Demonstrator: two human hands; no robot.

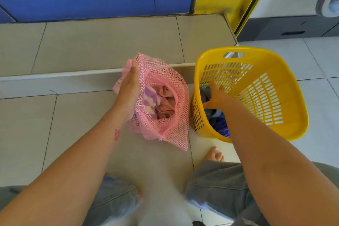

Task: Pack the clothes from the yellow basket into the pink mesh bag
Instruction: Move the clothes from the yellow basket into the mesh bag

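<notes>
The pink mesh bag [161, 101] hangs open from my left hand [129, 86], which is clamped on its rim. My right hand [219, 97], fingers spread and holding nothing, reaches into the yellow basket [286, 97] beside it. I judge the next step is pinching the dark clothes [218, 122] under this palm.

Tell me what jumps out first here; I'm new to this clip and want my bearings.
The pink mesh bag at centre, held open at its rim by the left hand, already shows a purple-and-white striped cloth. Right of it stands the yellow basket, where the right hand reaches, fingers spread, toward dark clothes.
</notes>
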